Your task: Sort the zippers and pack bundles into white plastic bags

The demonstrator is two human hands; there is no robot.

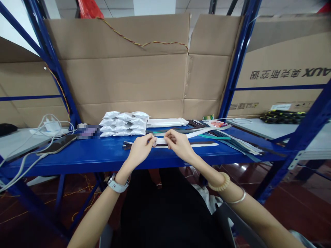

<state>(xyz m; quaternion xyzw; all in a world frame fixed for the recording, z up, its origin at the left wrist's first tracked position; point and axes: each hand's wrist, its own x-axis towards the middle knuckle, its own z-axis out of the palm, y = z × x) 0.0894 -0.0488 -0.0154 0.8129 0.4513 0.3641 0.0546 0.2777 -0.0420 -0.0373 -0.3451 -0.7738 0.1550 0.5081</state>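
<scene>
My left hand point(141, 148) pinches one end of a white strip point(160, 141) just above the blue shelf. Beside it, my right hand point(179, 145) pinches the same strip a short way along, fingers curled. A longer white length point(199, 132) runs from behind my right hand toward the right; whether it is one piece with the held part I cannot tell. Beneath the hands lie dark brown and white strips point(205, 144) on the shelf. Several silvery white packets point(125, 124) stand stacked behind my left hand.
A fan of grey, white and green strips point(239, 143) covers the shelf's right side. Flat white pieces point(168, 122) lie behind the hands. At left are a phone point(58, 144) and white cables point(24, 165). Cardboard point(129, 79) closes the back; blue posts point(239, 58) stand at both sides.
</scene>
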